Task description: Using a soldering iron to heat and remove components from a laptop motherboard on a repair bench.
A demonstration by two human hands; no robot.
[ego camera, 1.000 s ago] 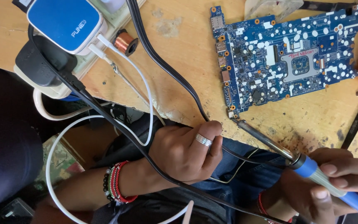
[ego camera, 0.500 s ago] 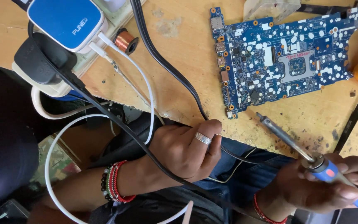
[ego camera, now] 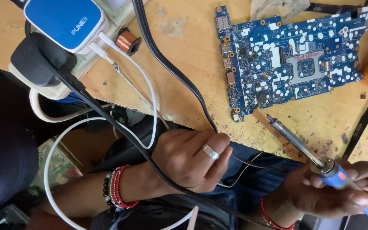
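With the right hand [ego camera: 341,191] grasping the soldering iron [ego camera: 303,147] near the blue circuit board [ego camera: 294,55], and the left hand [ego camera: 188,159] pinching solder wire [ego camera: 245,164] at the workbench's near edge, steady both wrists.

We see a blue, white-dotted rectangular circuit board [ego camera: 294,59] with a grey square centre at two o'clock on the scuffed tan wooden surface [ego camera: 184,76]. At five o'clock, a blue-handled, silver-shafted soldering iron [ego camera: 320,164]. At eleven, a blue-and-white plastic charger [ego camera: 64,19], a copper wire coil [ego camera: 127,41], black and white cables.
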